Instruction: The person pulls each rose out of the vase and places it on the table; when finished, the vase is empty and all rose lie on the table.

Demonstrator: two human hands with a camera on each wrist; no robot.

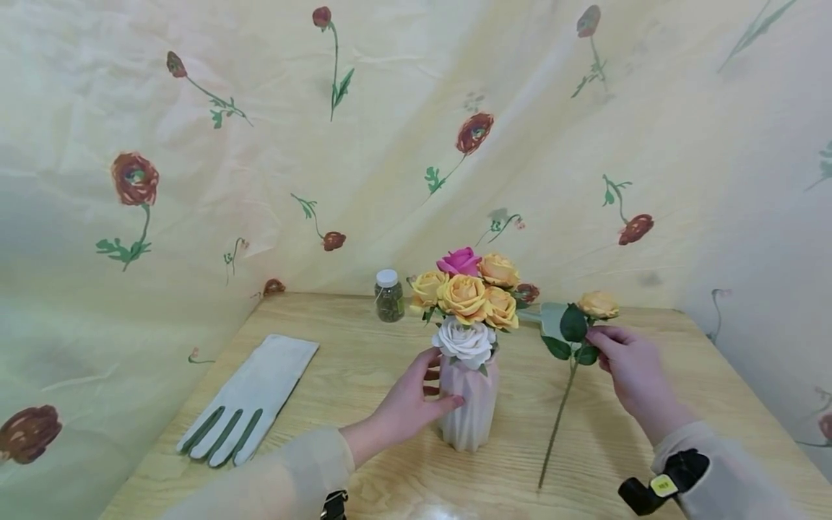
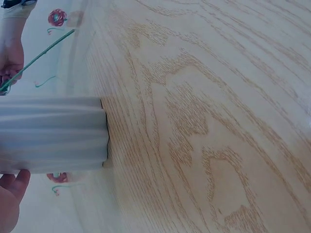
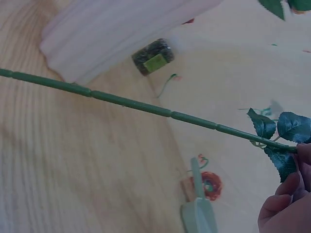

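Observation:
A pale pink ribbed vase (image 1: 469, 412) stands upright on the table, filled with artificial roses (image 1: 463, 297) in yellow, magenta and white. My left hand (image 1: 412, 406) holds the vase from its left side, thumb across the front and fingers behind. To the vase's right, my right hand (image 1: 635, 375) pinches a single yellow rose (image 1: 599, 305) by its stem, just below the bloom. Its long green stem (image 3: 131, 103) slants down with the lower end free, and dark leaves (image 3: 283, 162) sit by my fingers in the right wrist view. The left wrist view shows the vase's lower part (image 2: 53, 136).
On the left of the wooden table (image 1: 364, 361) lies a white glove (image 1: 263, 390) with green between its fingers. A small white-lidded jar (image 1: 390, 302) stands behind the vase, to its left. Behind the held rose lies a pale green scoop (image 3: 198, 213). Flower-printed cloth (image 1: 390, 144) hangs behind.

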